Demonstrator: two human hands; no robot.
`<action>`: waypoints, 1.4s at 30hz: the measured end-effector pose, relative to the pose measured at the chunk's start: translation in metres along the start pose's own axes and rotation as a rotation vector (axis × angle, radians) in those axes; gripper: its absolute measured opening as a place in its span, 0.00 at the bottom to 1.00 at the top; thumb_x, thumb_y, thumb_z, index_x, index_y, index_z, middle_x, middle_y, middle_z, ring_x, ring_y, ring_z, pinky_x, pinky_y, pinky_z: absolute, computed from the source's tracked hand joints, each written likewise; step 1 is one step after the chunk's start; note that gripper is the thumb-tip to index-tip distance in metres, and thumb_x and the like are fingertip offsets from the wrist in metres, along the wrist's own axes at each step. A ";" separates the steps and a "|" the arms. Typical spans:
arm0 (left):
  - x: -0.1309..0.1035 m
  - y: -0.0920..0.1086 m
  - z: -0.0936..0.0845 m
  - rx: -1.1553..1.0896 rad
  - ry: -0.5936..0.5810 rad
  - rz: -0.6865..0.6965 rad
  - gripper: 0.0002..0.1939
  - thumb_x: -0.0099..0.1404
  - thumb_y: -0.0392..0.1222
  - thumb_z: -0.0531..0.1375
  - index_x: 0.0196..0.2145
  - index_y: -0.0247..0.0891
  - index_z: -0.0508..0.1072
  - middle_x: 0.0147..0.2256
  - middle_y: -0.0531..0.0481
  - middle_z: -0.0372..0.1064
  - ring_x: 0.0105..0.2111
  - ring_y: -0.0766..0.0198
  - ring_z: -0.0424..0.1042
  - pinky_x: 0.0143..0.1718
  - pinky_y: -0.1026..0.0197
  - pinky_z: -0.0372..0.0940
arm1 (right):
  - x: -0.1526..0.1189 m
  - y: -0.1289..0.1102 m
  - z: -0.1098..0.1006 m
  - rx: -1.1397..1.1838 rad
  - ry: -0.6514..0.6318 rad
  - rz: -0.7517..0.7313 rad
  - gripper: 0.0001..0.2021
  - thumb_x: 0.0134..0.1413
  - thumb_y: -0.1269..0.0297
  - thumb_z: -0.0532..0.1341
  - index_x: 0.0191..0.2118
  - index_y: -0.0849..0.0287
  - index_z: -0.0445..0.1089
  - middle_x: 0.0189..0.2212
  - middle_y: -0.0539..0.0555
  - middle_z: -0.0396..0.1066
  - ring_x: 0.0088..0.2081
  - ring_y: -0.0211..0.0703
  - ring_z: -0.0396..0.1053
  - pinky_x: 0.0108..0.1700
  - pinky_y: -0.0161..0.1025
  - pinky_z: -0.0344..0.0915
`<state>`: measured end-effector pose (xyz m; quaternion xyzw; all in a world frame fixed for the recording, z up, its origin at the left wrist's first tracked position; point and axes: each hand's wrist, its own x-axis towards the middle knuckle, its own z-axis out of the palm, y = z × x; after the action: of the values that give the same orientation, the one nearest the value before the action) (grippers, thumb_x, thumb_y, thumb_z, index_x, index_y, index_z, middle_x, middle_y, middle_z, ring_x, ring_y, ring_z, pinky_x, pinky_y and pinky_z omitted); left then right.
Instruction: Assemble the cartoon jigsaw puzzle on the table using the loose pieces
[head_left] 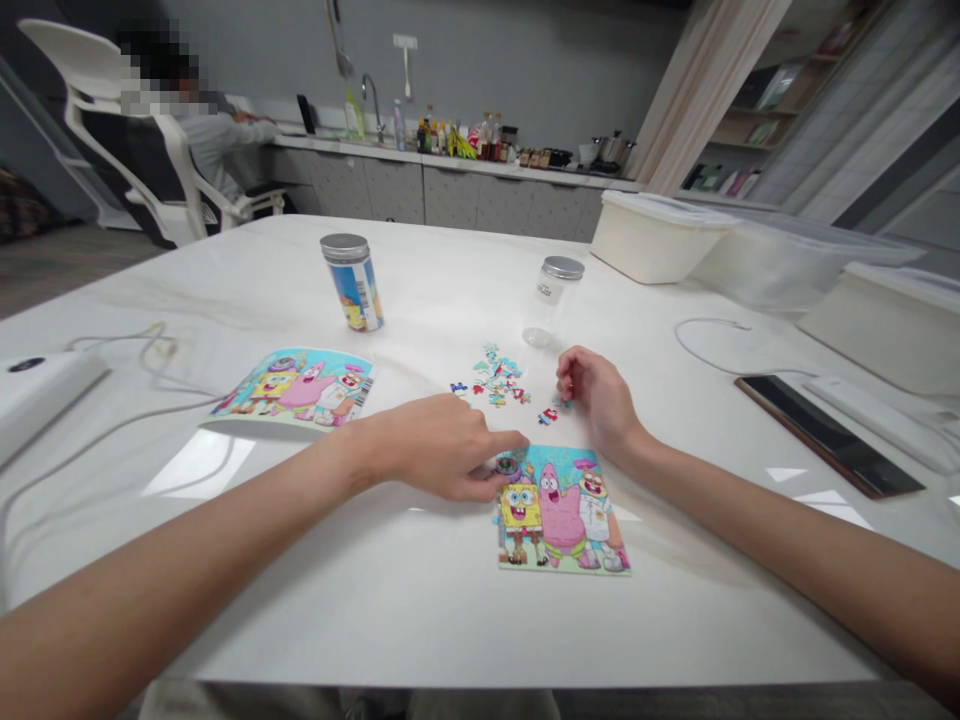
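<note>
My left hand [450, 450] reaches over the upper left corner of an assembled cartoon puzzle [559, 510], its index finger and thumb apart at the puzzle's edge, with nothing seen between them. Beyond the puzzle, my right hand [600, 400] rests on its side with curled fingers; whether they hold anything is hidden. Loose puzzle pieces [499, 375] lie in a small heap between and beyond the hands. A red and blue piece [548, 416] sits just left of my right hand. The curved picture sheet [300, 388] lies farther left.
A printed jar [354, 285] and a clear jar [551, 300] stand behind the pieces. Plastic boxes [656, 240] line the back right. A dark phone-like slab [825, 432] and cables lie right; a white device [49, 400] is left. A person sits at the back left.
</note>
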<state>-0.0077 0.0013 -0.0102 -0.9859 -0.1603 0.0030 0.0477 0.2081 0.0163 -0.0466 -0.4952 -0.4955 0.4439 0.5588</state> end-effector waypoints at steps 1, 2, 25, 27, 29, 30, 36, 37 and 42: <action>0.000 0.000 0.000 0.004 0.001 -0.001 0.20 0.66 0.49 0.51 0.54 0.42 0.67 0.20 0.52 0.70 0.18 0.62 0.67 0.19 0.61 0.48 | -0.001 0.000 0.001 0.006 -0.031 -0.002 0.12 0.50 0.56 0.54 0.23 0.57 0.62 0.18 0.47 0.57 0.20 0.36 0.56 0.24 0.35 0.56; 0.000 0.000 0.000 0.009 0.002 -0.001 0.20 0.66 0.49 0.51 0.54 0.42 0.67 0.20 0.52 0.71 0.18 0.62 0.68 0.19 0.61 0.48 | -0.001 0.000 0.001 0.009 -0.054 -0.007 0.12 0.50 0.55 0.54 0.23 0.57 0.63 0.18 0.47 0.58 0.21 0.36 0.57 0.26 0.35 0.57; 0.000 0.000 0.001 0.038 0.008 0.011 0.19 0.67 0.49 0.50 0.51 0.40 0.67 0.19 0.52 0.69 0.17 0.62 0.67 0.18 0.61 0.49 | -0.009 -0.005 0.006 -0.095 -0.210 0.042 0.12 0.53 0.56 0.53 0.25 0.58 0.63 0.19 0.46 0.58 0.17 0.34 0.56 0.16 0.31 0.55; 0.000 0.000 0.000 0.040 0.010 0.010 0.18 0.67 0.49 0.50 0.50 0.40 0.68 0.19 0.52 0.69 0.17 0.63 0.66 0.18 0.61 0.49 | -0.010 -0.007 0.006 -0.065 -0.271 0.054 0.13 0.53 0.54 0.54 0.26 0.58 0.64 0.20 0.47 0.59 0.18 0.35 0.59 0.18 0.33 0.60; 0.000 0.000 0.000 0.034 0.009 0.011 0.18 0.67 0.48 0.50 0.50 0.41 0.68 0.19 0.52 0.69 0.17 0.63 0.66 0.19 0.61 0.49 | -0.011 -0.008 0.006 -0.043 -0.267 0.015 0.14 0.54 0.54 0.53 0.26 0.58 0.64 0.20 0.47 0.60 0.19 0.36 0.61 0.21 0.35 0.63; 0.000 0.000 -0.001 0.031 0.007 0.011 0.18 0.67 0.48 0.49 0.50 0.41 0.68 0.19 0.52 0.69 0.17 0.63 0.66 0.19 0.61 0.49 | -0.011 -0.008 0.006 -0.041 -0.244 -0.013 0.14 0.54 0.54 0.53 0.25 0.58 0.64 0.19 0.47 0.59 0.19 0.36 0.61 0.22 0.35 0.64; 0.001 0.001 -0.003 0.032 -0.029 0.002 0.18 0.69 0.50 0.48 0.50 0.38 0.66 0.19 0.52 0.69 0.18 0.62 0.66 0.19 0.60 0.49 | -0.014 -0.009 0.007 -0.049 -0.296 -0.026 0.14 0.54 0.54 0.53 0.25 0.58 0.66 0.19 0.48 0.59 0.21 0.37 0.60 0.25 0.36 0.64; 0.001 0.001 -0.003 0.031 -0.035 0.001 0.19 0.70 0.50 0.47 0.51 0.38 0.66 0.19 0.52 0.69 0.18 0.62 0.66 0.19 0.60 0.49 | -0.014 -0.009 0.007 -0.044 -0.307 -0.048 0.15 0.55 0.54 0.53 0.25 0.58 0.66 0.20 0.48 0.60 0.22 0.37 0.60 0.27 0.37 0.64; 0.001 -0.001 -0.002 0.033 -0.003 -0.025 0.24 0.73 0.50 0.39 0.55 0.35 0.63 0.19 0.51 0.68 0.18 0.63 0.66 0.19 0.60 0.48 | -0.013 -0.008 0.006 -0.097 -0.180 -0.156 0.15 0.55 0.56 0.52 0.22 0.57 0.65 0.18 0.48 0.58 0.22 0.38 0.58 0.31 0.39 0.63</action>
<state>-0.0068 0.0023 -0.0082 -0.9829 -0.1724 0.0065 0.0640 0.2008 0.0031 -0.0400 -0.4400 -0.6014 0.4171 0.5203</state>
